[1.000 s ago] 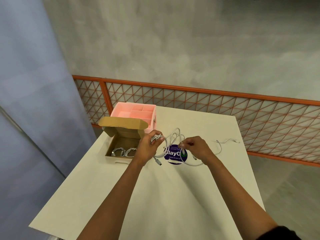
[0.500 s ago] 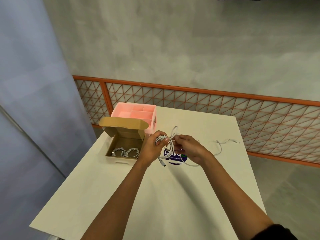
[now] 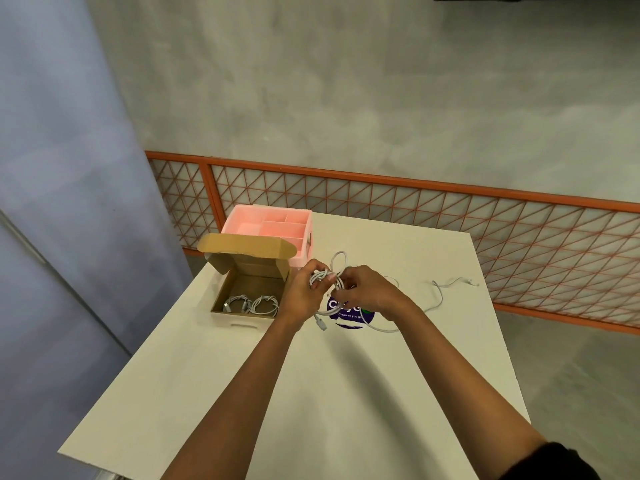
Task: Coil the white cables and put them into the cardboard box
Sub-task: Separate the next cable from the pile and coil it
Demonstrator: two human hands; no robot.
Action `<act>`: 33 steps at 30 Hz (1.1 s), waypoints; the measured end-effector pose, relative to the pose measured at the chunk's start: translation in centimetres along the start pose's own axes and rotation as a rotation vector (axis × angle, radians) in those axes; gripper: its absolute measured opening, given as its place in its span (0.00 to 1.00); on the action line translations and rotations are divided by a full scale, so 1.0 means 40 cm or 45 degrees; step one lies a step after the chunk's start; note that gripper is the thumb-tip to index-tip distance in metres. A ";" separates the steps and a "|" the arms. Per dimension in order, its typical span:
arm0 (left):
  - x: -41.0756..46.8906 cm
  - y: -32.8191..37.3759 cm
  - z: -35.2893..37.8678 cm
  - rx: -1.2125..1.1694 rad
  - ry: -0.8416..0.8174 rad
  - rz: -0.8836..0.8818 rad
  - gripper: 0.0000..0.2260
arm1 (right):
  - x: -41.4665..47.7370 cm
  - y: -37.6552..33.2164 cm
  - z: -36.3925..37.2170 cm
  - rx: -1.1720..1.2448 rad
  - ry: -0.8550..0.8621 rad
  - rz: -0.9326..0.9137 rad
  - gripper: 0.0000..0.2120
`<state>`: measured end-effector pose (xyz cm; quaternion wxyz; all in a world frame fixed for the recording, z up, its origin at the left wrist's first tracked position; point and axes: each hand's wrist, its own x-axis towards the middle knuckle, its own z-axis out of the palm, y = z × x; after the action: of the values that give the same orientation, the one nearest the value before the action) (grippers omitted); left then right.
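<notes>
Gripping a half-wound bundle of white cable (image 3: pixel 320 274), my left fingers (image 3: pixel 317 268) are curled round its loops just above the worktop (image 3: pixel 346 393). My right fingers (image 3: pixel 348 279) sit right against them, bent and pinching the same cable at the bundle's right side. One loop stands up just beyond both sets of fingers. A plug end (image 3: pixel 322 323) hangs down below my left fingers, nearer to me. The loose tail (image 3: pixel 439 299) runs out under my right wrist and trails off to the right across the worktop, well away from my fingers.

Just left of my left fingers sits the cardboard box (image 3: pixel 235 318), its lid flipped up at the far side. Two coiled cables (image 3: pixel 265 304) lie side by side on its floor. Beyond the box, further from my fingers, a pink divided organiser (image 3: pixel 273 225) touches the lid. Under my right fingers a round purple sticker (image 3: pixel 349 315) is partly covered by my hand.
</notes>
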<state>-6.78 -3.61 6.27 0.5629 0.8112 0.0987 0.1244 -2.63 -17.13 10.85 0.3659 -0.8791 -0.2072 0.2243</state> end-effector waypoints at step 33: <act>0.019 0.000 -0.003 -0.131 0.195 -0.240 0.10 | -0.036 -0.050 -0.048 0.638 0.322 -0.247 0.14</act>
<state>-6.10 -3.26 6.40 0.6036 0.7566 0.2105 0.1373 -3.15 -17.66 13.89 0.6143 -0.7584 -0.1812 0.1210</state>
